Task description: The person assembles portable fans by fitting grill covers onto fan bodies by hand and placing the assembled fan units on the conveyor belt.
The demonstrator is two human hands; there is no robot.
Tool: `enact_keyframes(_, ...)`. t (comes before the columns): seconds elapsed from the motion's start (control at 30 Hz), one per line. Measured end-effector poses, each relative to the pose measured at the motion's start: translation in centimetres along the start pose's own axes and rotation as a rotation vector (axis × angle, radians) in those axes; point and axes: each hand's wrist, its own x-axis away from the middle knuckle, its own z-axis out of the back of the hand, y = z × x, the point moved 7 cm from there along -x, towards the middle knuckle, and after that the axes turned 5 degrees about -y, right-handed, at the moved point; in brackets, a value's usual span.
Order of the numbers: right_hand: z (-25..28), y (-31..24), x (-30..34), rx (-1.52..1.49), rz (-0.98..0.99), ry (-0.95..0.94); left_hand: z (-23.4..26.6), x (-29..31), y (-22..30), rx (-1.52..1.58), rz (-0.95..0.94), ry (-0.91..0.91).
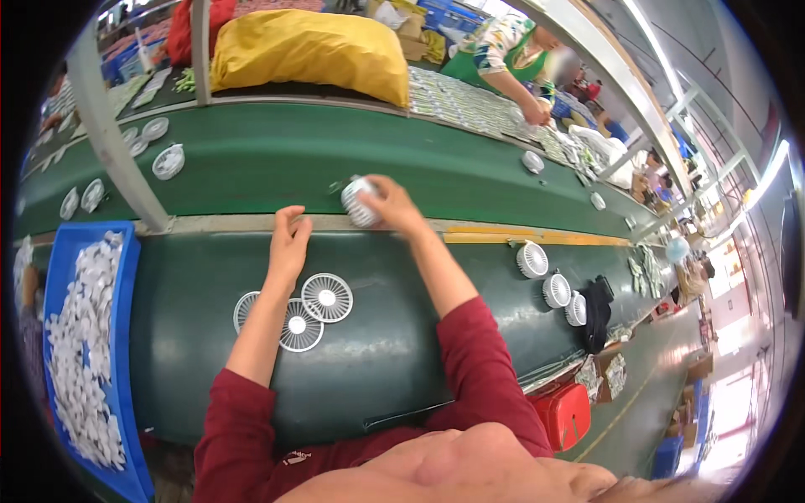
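My right hand [390, 204] grips a white round fan housing [359, 201] with ribbed sides, held over the near edge of the green conveyor belt [268, 159]. Short wire ends seem to stick out on its left. My left hand [290, 243] is raised to the left of it, fingers apart and slightly bent, with nothing visible in them. Below, on the dark green worktable [394, 335], lie three flat white fan grilles [327, 298], overlapping; my left forearm partly covers one. Several similar housings, including one white fan housing [532, 260], stand on the table to my right.
A blue tray [127, 352] full of small white parts sits at the left. Beside the right-hand housings lies a black cloth [597, 314]. More white fan parts [168, 162] ride the belt. Across it are a yellow sack [310, 54] and a co-worker [507, 71]. A red stool [566, 417] stands at lower right.
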Motion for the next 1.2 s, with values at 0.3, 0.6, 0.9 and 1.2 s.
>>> enact_keyframes(0.3,32.8,7.3,2.3,0.237,0.068,0.926,-5.8,0.4,2.4,0.07,-0.097,-0.146)
enact_keyframes(0.6,6.6,2.5,3.4,0.002,0.205,0.134,-0.5,-0.7,3.5,-0.041,-0.2,-0.037)
enact_keyframes(0.9,-10.5,-3.2,13.2,0.87,0.601,-0.533,14.1,-8.1,3.3,-0.765,-0.448,0.443)
enact_keyframes(1.2,-10.2,-0.9,14.0,0.899,0.737,-0.197,20.2,-15.3,0.9,-1.285,0.054,0.476)
